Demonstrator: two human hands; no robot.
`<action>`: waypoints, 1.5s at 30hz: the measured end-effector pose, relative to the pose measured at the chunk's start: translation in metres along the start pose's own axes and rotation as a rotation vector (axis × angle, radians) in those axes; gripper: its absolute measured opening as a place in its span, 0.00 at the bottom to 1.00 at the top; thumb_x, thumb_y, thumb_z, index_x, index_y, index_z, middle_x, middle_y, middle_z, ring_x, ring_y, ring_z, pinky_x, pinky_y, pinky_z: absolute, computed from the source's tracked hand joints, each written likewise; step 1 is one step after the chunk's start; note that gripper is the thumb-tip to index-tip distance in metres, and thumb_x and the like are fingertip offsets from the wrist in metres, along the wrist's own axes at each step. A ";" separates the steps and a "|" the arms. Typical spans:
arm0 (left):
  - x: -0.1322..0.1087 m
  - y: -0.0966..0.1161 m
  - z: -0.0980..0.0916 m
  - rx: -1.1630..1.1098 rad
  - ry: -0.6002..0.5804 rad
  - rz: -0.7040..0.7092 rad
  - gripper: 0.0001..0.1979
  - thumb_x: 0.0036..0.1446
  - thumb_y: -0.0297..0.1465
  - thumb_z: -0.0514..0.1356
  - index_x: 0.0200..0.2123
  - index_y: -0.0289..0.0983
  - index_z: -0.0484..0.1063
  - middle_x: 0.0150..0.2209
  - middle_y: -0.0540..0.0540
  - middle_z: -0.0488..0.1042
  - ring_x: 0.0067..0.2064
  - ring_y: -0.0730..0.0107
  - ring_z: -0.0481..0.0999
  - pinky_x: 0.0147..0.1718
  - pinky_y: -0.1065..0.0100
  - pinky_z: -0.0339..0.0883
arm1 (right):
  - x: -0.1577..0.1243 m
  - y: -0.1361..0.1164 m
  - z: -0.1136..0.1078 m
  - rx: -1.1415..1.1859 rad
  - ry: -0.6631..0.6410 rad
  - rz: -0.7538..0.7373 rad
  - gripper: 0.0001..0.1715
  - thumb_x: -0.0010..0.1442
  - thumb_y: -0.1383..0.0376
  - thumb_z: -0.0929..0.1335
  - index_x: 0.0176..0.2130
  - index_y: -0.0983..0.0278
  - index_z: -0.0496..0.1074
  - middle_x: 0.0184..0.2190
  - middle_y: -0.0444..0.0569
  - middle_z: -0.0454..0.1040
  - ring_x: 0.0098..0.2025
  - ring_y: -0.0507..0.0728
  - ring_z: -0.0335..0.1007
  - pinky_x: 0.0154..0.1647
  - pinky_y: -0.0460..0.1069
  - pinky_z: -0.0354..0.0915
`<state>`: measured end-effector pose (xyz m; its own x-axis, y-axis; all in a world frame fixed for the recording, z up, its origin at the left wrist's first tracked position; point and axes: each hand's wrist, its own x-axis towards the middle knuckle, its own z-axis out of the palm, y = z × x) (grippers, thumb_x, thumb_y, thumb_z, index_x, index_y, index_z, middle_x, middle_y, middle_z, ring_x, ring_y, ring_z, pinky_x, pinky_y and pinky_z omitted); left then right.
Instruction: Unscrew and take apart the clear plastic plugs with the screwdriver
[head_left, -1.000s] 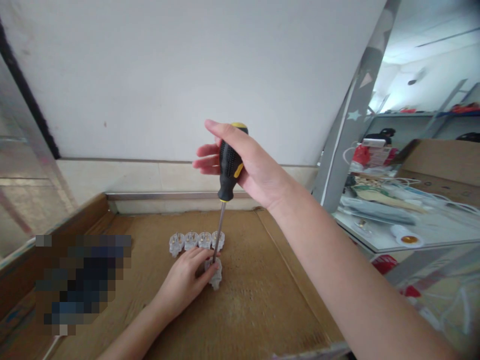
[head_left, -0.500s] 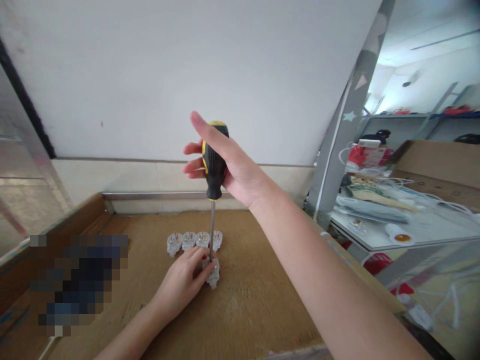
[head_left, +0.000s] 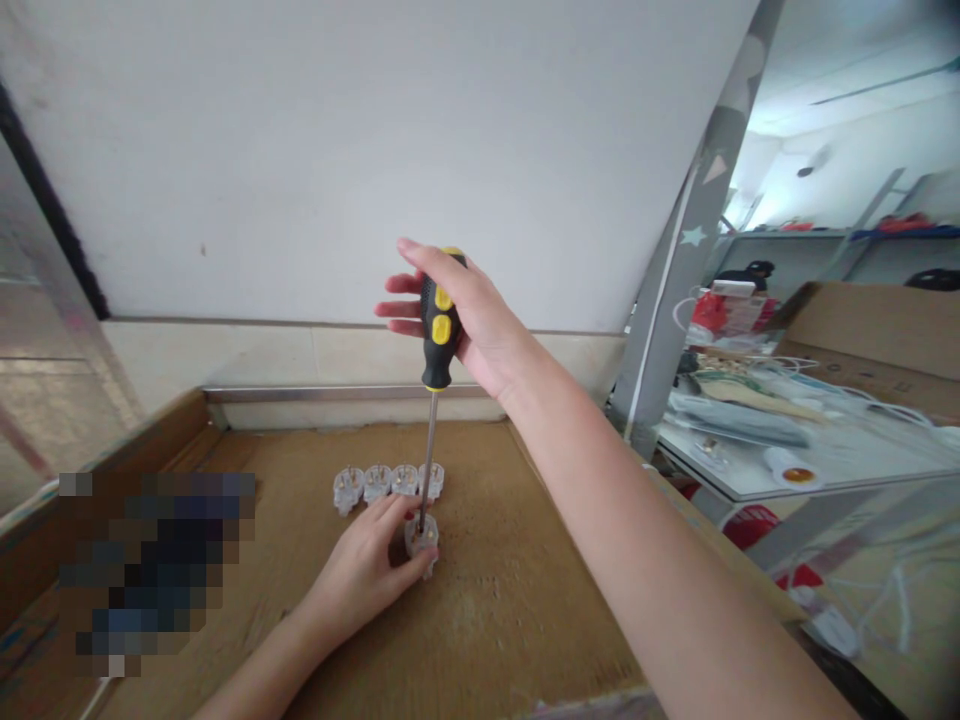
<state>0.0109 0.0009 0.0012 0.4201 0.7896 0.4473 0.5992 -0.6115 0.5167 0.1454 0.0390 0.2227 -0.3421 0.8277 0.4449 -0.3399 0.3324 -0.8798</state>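
My right hand (head_left: 469, 315) is wrapped loosely round the black and yellow handle of a screwdriver (head_left: 441, 330), with the thumb across its upper part. The shaft runs down, slightly tilted, and its tip meets a clear plastic plug (head_left: 422, 535) with metal pins. On the wooden board, my left hand (head_left: 379, 555) grips that plug between thumb and fingers. Just behind it stand several similar clear plugs (head_left: 378, 482) in a row, pins up; the rightmost is partly covered by the shaft and my fingers.
A wooden work surface (head_left: 517, 600) with a raised left edge (head_left: 112, 450) lies under my hands. At its left is a pixelated dark area. A white wall (head_left: 337, 150) rises behind. To the right, a cluttered white table (head_left: 757, 475) holds cables and a cardboard box (head_left: 877, 330).
The screwdriver handle has turned, showing yellow patches, and shifted slightly right with my right hand. My left thumb has moved down to the near side of the plug, baring more of it.
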 end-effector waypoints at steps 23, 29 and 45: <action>-0.001 0.001 -0.003 -0.011 -0.089 -0.021 0.21 0.50 0.37 0.60 0.47 0.39 0.64 0.45 0.42 0.70 0.47 0.57 0.69 0.46 0.59 0.64 | -0.036 -0.007 0.028 -0.294 0.051 -0.220 0.21 0.57 0.47 0.63 0.31 0.62 0.66 0.20 0.38 0.62 0.20 0.46 0.61 0.20 0.42 0.60; -0.002 0.000 -0.003 -0.032 -0.095 -0.028 0.22 0.48 0.36 0.61 0.48 0.39 0.63 0.47 0.42 0.70 0.48 0.55 0.68 0.48 0.57 0.63 | -0.033 -0.011 0.022 -0.288 -0.078 -0.185 0.18 0.52 0.53 0.70 0.29 0.63 0.62 0.27 0.41 0.67 0.28 0.49 0.68 0.28 0.43 0.64; -0.004 0.001 0.000 0.000 -0.109 -0.048 0.26 0.46 0.34 0.63 0.50 0.37 0.63 0.46 0.40 0.70 0.48 0.54 0.69 0.46 0.57 0.65 | -0.023 -0.004 0.032 -0.382 0.034 -0.299 0.17 0.57 0.52 0.65 0.27 0.61 0.60 0.23 0.39 0.62 0.24 0.47 0.63 0.25 0.42 0.61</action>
<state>0.0098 -0.0026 -0.0006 0.4624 0.8189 0.3401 0.6202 -0.5728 0.5359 0.1264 0.0036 0.2215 -0.2473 0.6825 0.6878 -0.0711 0.6952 -0.7153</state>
